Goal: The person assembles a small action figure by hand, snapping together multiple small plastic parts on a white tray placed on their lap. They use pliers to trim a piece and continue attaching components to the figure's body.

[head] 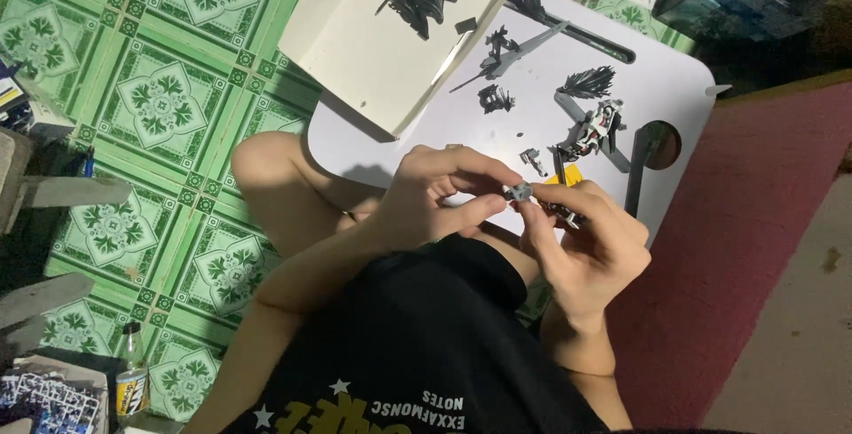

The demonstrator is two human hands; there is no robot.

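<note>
Left hand (439,196) and right hand (581,239) meeting above near edge of white rounded plastic counter (674,88), over lap. Fingertips of both pinching small grey plastic model part (519,192) between them, likely for close alignment. Wrists bending inward, elbows tucking in. Dark feathery model pieces (587,83) lying spread on counter; more resting in open cream cardboard box lid (355,35).
</note>
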